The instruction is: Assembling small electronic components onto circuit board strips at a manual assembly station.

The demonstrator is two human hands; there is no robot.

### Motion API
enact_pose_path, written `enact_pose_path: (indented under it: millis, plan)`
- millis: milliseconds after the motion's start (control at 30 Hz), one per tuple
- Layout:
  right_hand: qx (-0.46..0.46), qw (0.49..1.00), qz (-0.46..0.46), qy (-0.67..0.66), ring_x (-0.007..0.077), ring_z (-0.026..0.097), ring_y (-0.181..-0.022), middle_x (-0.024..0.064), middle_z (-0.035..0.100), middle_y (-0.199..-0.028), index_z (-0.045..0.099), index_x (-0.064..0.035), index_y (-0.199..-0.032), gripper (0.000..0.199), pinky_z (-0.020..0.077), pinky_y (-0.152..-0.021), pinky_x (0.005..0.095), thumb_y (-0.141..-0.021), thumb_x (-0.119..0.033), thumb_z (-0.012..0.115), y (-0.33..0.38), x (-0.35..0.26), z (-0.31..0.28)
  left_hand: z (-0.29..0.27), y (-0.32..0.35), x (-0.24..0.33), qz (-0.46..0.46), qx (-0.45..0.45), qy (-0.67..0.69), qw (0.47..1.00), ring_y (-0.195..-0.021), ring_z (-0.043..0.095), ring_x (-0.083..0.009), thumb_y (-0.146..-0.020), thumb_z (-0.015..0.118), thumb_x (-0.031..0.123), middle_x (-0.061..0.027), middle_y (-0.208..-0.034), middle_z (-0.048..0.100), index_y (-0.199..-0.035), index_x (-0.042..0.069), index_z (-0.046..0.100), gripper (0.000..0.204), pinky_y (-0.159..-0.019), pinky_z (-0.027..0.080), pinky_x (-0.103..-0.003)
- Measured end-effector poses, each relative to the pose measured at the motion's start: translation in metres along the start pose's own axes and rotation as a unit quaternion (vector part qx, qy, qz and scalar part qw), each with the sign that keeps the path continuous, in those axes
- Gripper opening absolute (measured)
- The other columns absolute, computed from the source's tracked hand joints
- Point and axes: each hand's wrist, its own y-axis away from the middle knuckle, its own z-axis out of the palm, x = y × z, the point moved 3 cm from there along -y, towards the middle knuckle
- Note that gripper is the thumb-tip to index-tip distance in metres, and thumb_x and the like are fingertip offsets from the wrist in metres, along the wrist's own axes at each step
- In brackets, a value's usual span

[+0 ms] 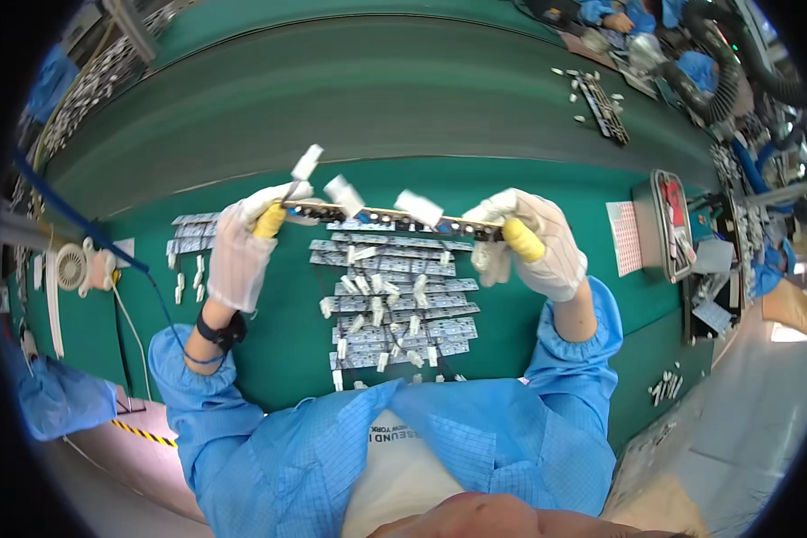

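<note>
A long, narrow circuit board is held up level in front of me, seen mostly edge-on. White plug connectors on its wires stick up from it, partly blurred. My left hand, in a white glove with a yellow cover on the thumb, grips its left end. The right end is pinched by my right hand, gloved the same way. Under the held board, several more strip boards lie in overlapping rows on the green mat, wires and white connectors spread over them. A smaller group of boards lies beyond my left wrist.
Across the far side runs a dark green belt carrying another board and loose connectors. At right are a dotted sheet and a metal box with tools. A small fan stands left. A co-worker's hand shows at the back.
</note>
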Motion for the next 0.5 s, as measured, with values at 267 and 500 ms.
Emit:
enact_pose_path:
  millis: [267,500]
  plan:
    - [0.063,0.969,0.185,-0.149,0.0167,0.055,-0.039,0.01,0.06,-0.059,0.053,-0.0002,-0.094,0.042,0.0428,-0.038,0.023,-0.099,-0.039,0.039,-0.001,0.015,-0.006,-0.005,-0.007,0.005,-0.177,-0.119,0.329,0.92,-0.058,0.06,-0.0124,-0.096,0.035,0.052,-0.0064,-0.072,0.068,-0.103,0.004,0.065,0.057,-0.06,0.046,-0.026]
    - [0.041,0.981,0.166,-0.09,0.0088,0.049,-0.06,0.0045,0.054,-0.089,0.043,-0.0014,-0.126,0.076,0.037,-0.051,0.0194,-0.07,-0.039,0.078,-0.007,0.015,0.008,-0.001,0.0,0.019,-0.296,-0.098,0.598,0.738,-0.086,0.06,-0.0106,-0.092,0.056,0.034,-0.0068,-0.109,0.061,-0.133,0.005,0.039,0.053,-0.092,0.045,-0.035]
